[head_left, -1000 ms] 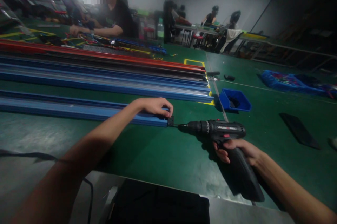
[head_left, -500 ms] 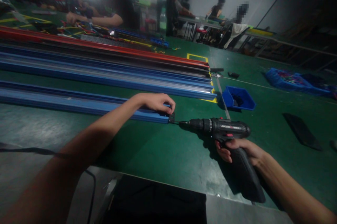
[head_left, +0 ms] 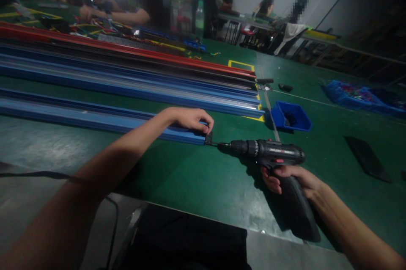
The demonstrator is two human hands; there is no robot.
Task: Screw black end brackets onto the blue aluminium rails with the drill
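My left hand (head_left: 190, 119) rests closed on the near end of a long blue rail (head_left: 95, 118) lying on the green table (head_left: 196, 177), fingertips pinching a small black end piece (head_left: 208, 138). My right hand (head_left: 293, 179) grips the handle of a black cordless drill (head_left: 269, 153). The drill lies level, and its bit tip touches the black end piece from the right.
Several more blue rails and a red one (head_left: 127, 54) lie stacked farther back. A blue bin (head_left: 292, 117) stands to the right of their ends. A dark flat pad (head_left: 368, 158) lies at right. A black cable (head_left: 63, 179) crosses the near left. Other people sit at the far tables.
The view has drifted a little, with hands and drill sitting slightly further right in frame. The drill bit stays against the rail's end piece and both grips are unchanged.
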